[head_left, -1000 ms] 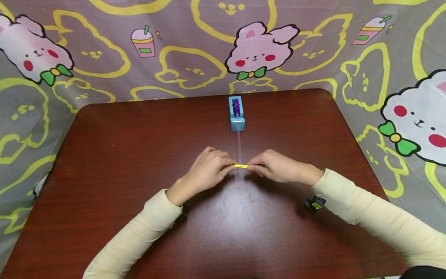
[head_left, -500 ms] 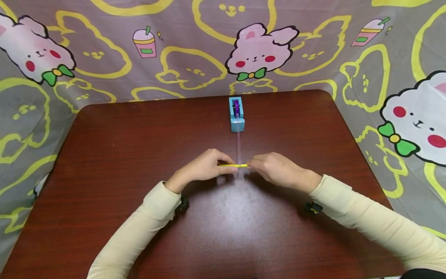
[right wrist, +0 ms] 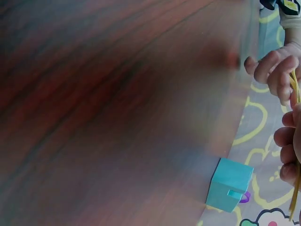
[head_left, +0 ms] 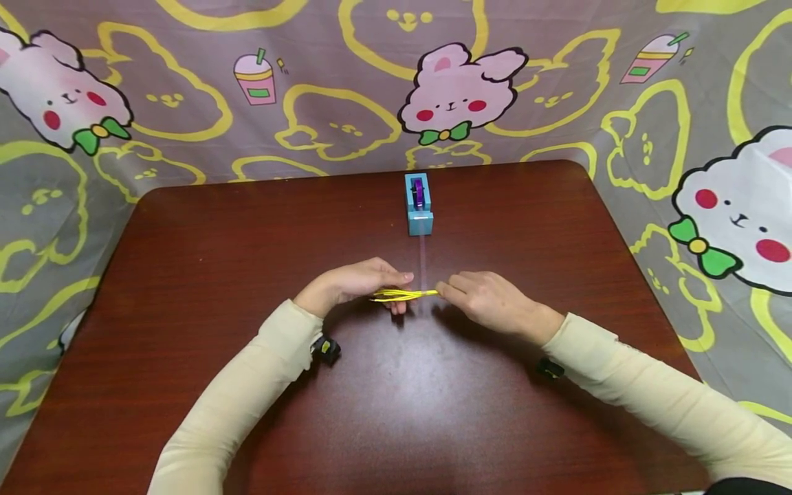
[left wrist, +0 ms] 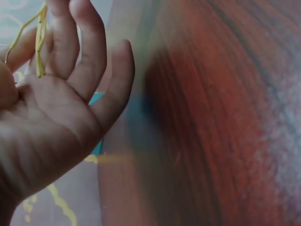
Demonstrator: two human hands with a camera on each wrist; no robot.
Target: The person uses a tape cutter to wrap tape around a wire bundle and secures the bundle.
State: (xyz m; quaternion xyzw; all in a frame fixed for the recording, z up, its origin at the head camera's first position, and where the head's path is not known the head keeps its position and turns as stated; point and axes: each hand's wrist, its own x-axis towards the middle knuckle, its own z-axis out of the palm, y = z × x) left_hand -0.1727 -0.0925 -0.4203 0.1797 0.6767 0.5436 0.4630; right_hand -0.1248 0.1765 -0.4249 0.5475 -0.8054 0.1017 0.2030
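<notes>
A thin bundle of yellow wires [head_left: 401,295] is held level above the table, its loose ends fanned out at the left. My right hand [head_left: 489,301] grips the bundle's right part with curled fingers. Around the fanned ends my left hand [head_left: 354,280] is spread, thumb above and fingers below; in the left wrist view the wire ends [left wrist: 39,54] lie against the palm between loosely bent fingers. A clear tape strip [head_left: 423,258] runs from the blue tape dispenser [head_left: 421,224] to the wires and meets them just left of my right fingertips.
The dispenser, with a purple roll core [head_left: 419,192], stands near the far edge of the dark red wooden table [head_left: 247,234]. A patterned cloth [head_left: 346,62] hangs behind the table and along its sides. Black wrist cameras sit below both sleeves.
My left hand has let go of its pinch, moved left and spread, so the fanned wire ends show. My right hand keeps its grip, its fingers now curled further over.
</notes>
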